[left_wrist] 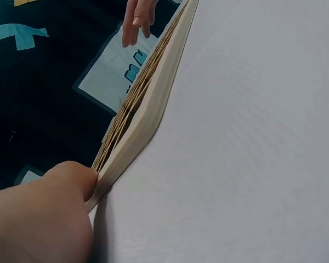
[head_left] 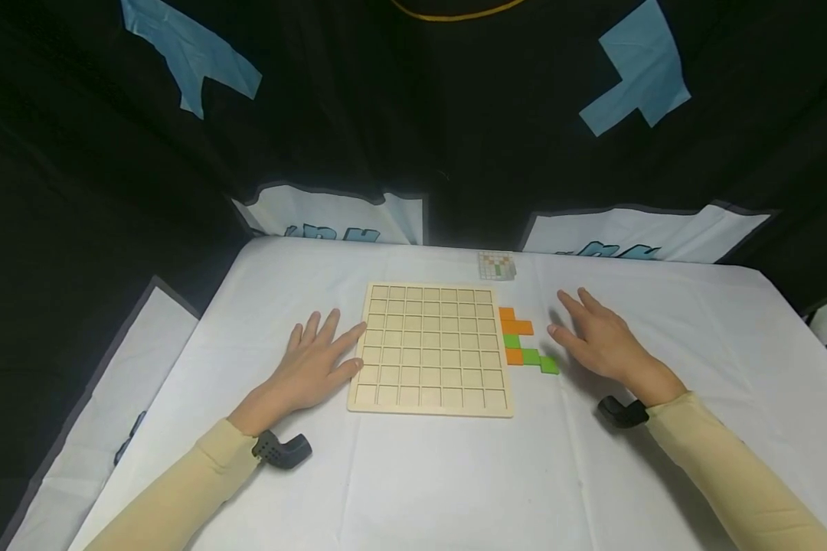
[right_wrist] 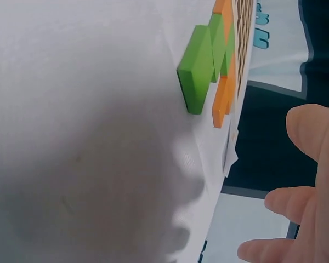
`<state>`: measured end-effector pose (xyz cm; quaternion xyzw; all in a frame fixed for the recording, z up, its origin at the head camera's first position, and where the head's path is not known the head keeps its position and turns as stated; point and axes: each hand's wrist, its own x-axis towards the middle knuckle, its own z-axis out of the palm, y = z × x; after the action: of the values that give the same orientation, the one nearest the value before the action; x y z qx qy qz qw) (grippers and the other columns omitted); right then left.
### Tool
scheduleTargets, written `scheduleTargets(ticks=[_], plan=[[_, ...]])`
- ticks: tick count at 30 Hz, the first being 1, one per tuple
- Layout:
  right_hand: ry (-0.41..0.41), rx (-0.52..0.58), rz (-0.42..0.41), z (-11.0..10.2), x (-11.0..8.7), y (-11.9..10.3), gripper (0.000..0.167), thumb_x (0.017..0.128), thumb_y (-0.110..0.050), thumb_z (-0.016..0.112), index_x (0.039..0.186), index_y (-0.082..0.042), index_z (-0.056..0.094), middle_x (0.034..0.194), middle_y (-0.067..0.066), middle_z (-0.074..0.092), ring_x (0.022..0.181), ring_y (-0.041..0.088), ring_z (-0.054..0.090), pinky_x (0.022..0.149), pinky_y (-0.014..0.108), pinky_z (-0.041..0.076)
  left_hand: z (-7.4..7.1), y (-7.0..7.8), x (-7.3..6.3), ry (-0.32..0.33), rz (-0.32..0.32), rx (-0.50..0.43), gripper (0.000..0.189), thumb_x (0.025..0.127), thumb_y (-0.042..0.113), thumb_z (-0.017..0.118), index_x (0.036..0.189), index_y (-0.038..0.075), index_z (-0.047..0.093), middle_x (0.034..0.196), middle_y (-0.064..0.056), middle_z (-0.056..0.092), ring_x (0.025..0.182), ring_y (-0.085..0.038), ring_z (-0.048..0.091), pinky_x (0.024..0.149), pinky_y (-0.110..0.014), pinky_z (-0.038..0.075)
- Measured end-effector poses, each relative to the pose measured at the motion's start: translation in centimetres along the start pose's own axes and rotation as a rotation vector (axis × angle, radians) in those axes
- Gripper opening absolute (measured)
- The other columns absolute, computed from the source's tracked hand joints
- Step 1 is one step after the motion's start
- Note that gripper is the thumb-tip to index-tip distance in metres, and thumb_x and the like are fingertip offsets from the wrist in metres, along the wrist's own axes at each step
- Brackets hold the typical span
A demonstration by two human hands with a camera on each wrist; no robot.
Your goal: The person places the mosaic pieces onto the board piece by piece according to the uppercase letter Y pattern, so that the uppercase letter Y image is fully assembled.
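Observation:
A square wooden grid board (head_left: 427,352) lies flat on the white table, its cells bare. My left hand (head_left: 317,363) is spread at the board's left edge, with thumb and index fingertip touching the rim; the left wrist view shows the thumb against the board's side (left_wrist: 148,118). Right of the board lie several small square tiles, orange tiles (head_left: 517,327) and green tiles (head_left: 549,365), some against its edge. Above the table to the right of these tiles hovers my right hand (head_left: 603,340), fingers loosely extended and holding nothing. In the right wrist view a green tile (right_wrist: 194,71) is nearest.
A small clear-wrapped pattern card (head_left: 497,265) lies behind the board's upper right corner. White cloth (head_left: 441,482) covers the table. Black curtains (head_left: 413,115) with blue tape pieces (head_left: 644,69) hang behind it.

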<state>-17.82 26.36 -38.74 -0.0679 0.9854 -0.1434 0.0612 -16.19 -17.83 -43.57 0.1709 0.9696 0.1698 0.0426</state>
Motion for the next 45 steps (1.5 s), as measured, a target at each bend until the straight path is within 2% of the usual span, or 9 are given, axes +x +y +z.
scheduleTargets(ticks=[9,17,30,37,45], plan=[[-0.036,0.019,0.008,0.5,0.0,-0.6,0.072,0.104,-0.044,0.051,0.160,-0.004,0.029,0.164,0.036,0.019,0.145,0.061,0.028,0.115,0.076,0.026,-0.1,-0.1,0.0,-0.002,0.002,-0.002,0.063,0.103,0.045,0.050,0.159,0.019,0.038,0.168,-0.029,0.016,0.155,-0.056,0.005,0.121,-0.074,0.006],[-0.033,0.039,-0.016,0.8,-0.7,-1.1,0.071,0.103,-0.043,0.054,0.158,-0.004,0.034,0.163,0.034,0.024,0.147,0.057,0.029,0.115,0.073,0.029,0.0,-0.2,0.0,-0.006,-0.007,0.007,0.063,0.103,0.045,0.049,0.160,0.020,0.037,0.168,-0.028,0.015,0.155,-0.056,0.005,0.121,-0.074,0.006],[0.047,0.100,-0.164,1.6,-2.3,-0.7,0.064,0.094,-0.027,0.071,0.149,-0.003,0.049,0.153,0.031,0.044,0.141,0.050,0.042,0.113,0.067,0.038,-0.1,0.1,-0.1,-0.004,-0.004,-0.013,0.063,0.102,0.045,0.049,0.159,0.020,0.037,0.168,-0.029,0.015,0.155,-0.056,0.004,0.121,-0.074,0.004],[0.088,0.152,-0.212,2.0,-2.9,-0.6,0.058,0.086,-0.017,0.079,0.138,-0.001,0.060,0.138,0.025,0.061,0.129,0.044,0.057,0.107,0.061,0.047,-0.1,0.0,-0.1,-0.006,-0.002,-0.011,0.063,0.103,0.044,0.049,0.160,0.020,0.036,0.168,-0.028,0.015,0.155,-0.056,0.004,0.121,-0.074,0.004],[0.131,0.178,-0.278,2.6,-2.9,-0.1,0.053,0.079,-0.008,0.086,0.128,-0.001,0.068,0.127,0.021,0.068,0.119,0.040,0.064,0.100,0.057,0.053,0.0,0.1,-0.1,-0.010,-0.006,-0.011,0.063,0.103,0.045,0.049,0.160,0.020,0.037,0.168,-0.028,0.015,0.155,-0.055,0.003,0.121,-0.074,0.004]])
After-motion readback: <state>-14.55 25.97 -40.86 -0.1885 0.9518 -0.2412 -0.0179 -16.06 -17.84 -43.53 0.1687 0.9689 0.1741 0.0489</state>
